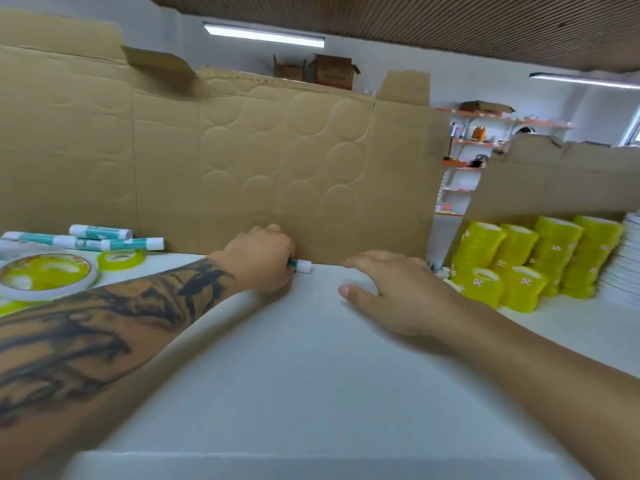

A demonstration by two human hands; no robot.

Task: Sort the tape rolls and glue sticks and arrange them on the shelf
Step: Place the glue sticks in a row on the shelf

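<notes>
Against the cardboard wall (pixel 263 161), your left hand (pixel 259 261) grips a glue stick (pixel 302 266); your right hand (pixel 388 292) rests open. It looks light, rigid and smooth, so take it mid-barrel.

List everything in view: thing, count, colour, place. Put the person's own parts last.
Shelf surface: one, white, spanning the foreground.
Cardboard sheet: one large, brown, upright behind the shelf surface.
Loose glue sticks: several, teal and white, lying far left against the cardboard; exact count unclear.
Held glue stick: one, teal with white cap, at the foot of the cardboard, centre.
Wide tape roll: one, white rim, yellow-green face, lying flat at left.
Small tape roll: one, yellow-green, beside the wide roll.
Stacked tape rolls: many, yellow-green, in columns at right.
White stack: at the far right edge; kind unclear.
Left hand: grips the held glue stick.
Right hand: fingers spread, on the shelf surface.
</notes>
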